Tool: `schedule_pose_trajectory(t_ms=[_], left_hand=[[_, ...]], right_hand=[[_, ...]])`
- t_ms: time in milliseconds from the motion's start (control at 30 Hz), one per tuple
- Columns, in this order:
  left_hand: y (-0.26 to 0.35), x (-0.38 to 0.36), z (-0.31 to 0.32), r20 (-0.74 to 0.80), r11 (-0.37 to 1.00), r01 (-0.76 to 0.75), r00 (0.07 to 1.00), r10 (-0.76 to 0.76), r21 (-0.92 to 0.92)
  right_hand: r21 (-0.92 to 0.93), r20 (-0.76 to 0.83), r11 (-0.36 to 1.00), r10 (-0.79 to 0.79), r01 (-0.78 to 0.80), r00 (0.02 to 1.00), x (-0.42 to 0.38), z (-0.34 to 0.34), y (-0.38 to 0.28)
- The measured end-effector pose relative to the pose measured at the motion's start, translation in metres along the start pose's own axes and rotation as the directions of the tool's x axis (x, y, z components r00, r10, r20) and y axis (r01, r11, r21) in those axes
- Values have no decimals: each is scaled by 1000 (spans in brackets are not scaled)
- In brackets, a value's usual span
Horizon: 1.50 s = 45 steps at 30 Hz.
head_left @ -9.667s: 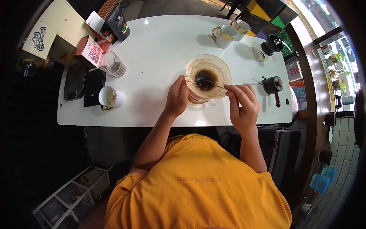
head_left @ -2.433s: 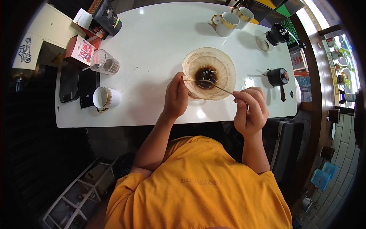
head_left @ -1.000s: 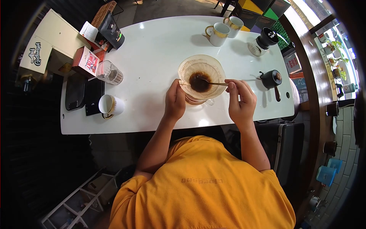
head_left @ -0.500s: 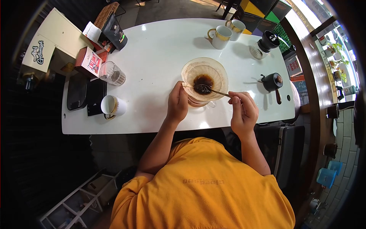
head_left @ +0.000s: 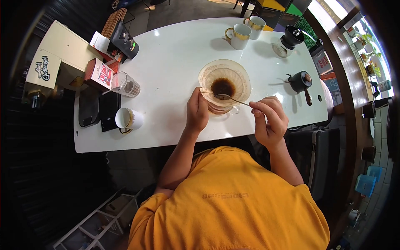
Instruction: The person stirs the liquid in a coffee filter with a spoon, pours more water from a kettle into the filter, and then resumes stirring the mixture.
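As I follow the head camera from my remote station, a cream machine (head_left: 62,46) appears at far left, its lower parts too shadowed for me to make out. Rightward, on the white desk (head_left: 166,75), lie two dark flat objects (head_left: 88,109), side by side, of a kind I cannot tell. Behind them stands a red-and-white box (head_left: 99,75), near a black pouch (head_left: 124,41) with print too small to read. A clear glass (head_left: 126,84) and a white mug (head_left: 129,119) stand to the right of these objects.

At centre, the left hand (head_left: 197,111) grasps the left edge of a paper filter (head_left: 204,75); its underlying fingers are hidden from me. The filter sits mouth upward over a glass vessel (head_left: 220,109), itself mostly concealed, and holds dark liquid (head_left: 223,86). The right hand (head_left: 273,121) pinches the handle of a spoon (head_left: 238,101), whose bowl lies at the liquid's near edge; I cannot tell how deep.

Farther back, one of two gold-trimmed mugs (head_left: 241,38) partly covers the other. At right stand a grinder (head_left: 292,36) and a black pot (head_left: 300,82) with a brown handle. Beyond the desk, a window's plants (head_left: 366,53) are cut off by the lens's dark rim.
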<state>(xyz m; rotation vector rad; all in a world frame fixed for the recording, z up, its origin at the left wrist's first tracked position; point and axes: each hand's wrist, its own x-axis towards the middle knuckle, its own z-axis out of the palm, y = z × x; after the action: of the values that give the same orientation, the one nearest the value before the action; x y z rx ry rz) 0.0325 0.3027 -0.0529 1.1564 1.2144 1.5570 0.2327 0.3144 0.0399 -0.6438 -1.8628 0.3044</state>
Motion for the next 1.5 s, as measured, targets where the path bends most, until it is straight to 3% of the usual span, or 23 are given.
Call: schedule_pose_trajectory(t_ms=[433,833,1067,1133,1500], left_hand=[[5,0,1,5,999,5,1000,-5,42],[4,0,1,5,999,-17,1000,17,30],[4,-1,1,-8,999,-1,1000,1,36],[4,-1,1,-12,999,-2,1000,3,45],[4,0,1,-8,1000,5,1000,-5,27]], right_hand=[[-142,50,990,8,-1,999,8,10,3],[-85,20,994,-64,65,998,11,1,-7],[-64,68,998,-12,17,998,10,8,-7],[-139,98,990,14,0,995,9,10,-3],[-189,10,981,42,-40,999,17,0,2]])
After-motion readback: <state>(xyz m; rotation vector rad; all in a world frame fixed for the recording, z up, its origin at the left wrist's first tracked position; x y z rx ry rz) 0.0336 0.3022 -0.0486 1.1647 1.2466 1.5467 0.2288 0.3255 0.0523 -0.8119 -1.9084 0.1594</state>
